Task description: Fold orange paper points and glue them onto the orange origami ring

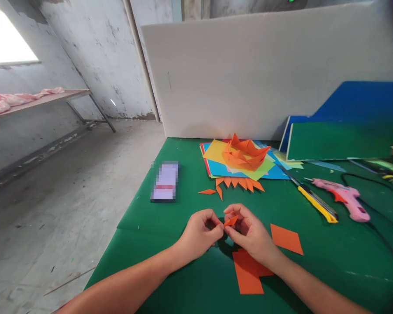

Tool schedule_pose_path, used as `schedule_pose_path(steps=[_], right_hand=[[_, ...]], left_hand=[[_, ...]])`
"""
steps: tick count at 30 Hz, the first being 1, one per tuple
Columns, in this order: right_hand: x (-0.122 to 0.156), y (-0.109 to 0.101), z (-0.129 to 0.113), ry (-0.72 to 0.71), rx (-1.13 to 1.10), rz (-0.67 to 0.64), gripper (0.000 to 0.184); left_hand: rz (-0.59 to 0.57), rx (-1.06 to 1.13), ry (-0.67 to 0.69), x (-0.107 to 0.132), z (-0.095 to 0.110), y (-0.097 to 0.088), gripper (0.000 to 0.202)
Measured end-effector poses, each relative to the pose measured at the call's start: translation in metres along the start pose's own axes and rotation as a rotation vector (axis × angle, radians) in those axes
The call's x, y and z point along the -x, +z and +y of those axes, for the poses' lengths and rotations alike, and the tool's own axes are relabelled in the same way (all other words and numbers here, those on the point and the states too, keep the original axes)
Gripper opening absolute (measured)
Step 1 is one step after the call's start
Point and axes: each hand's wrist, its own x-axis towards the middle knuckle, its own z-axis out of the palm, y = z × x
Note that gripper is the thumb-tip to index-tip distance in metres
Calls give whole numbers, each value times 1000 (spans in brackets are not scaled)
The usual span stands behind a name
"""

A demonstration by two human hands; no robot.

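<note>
The small folded orange paper (231, 221) sits between my hands, its long axis slanting rightward and away from me; my right hand (249, 230), the nearer, encloses most of it narrowly, while my left hand (201, 231) pinches its left tip.

The green surface (144, 222) carries a stack of coloured paper (216, 168) near its far edge, small folded orange pieces (240, 182) in front of it, flat orange sheets (286, 239) nearer, a pixelated flat object (165, 181) at left, and a yellow cutter (316, 203) and pink glue gun (349, 197) at right.
</note>
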Motion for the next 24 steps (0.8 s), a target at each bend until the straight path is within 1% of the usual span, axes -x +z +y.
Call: schedule_pose_path(steps=[2, 6, 9, 12, 15, 20, 24], right_hand=[[0, 0, 1, 11, -26, -7, 25], [0, -1, -2, 43, -79, -17, 25], [1, -1, -6, 50, -82, -21, 23], [0, -1, -7, 55, -42, -22, 21], [-2, -3, -8, 59, -7, -16, 17], [-2, -6, -10, 63, -43, -47, 15], [-2, -9, -9, 98, -99, -75, 17]], left_hand=[[0, -25, 16, 1, 2, 0, 14], [-66, -66, 1, 2, 3, -4, 16], [-90, -149, 11, 1, 0, -6, 16], [-94, -261, 67, 1, -2, -8, 12], [-70, -328, 125, 0, -1, -8, 5], [-42, -309, 150, 0, 3, -6, 4], [-62, -227, 88, 0, 2, -6, 2]])
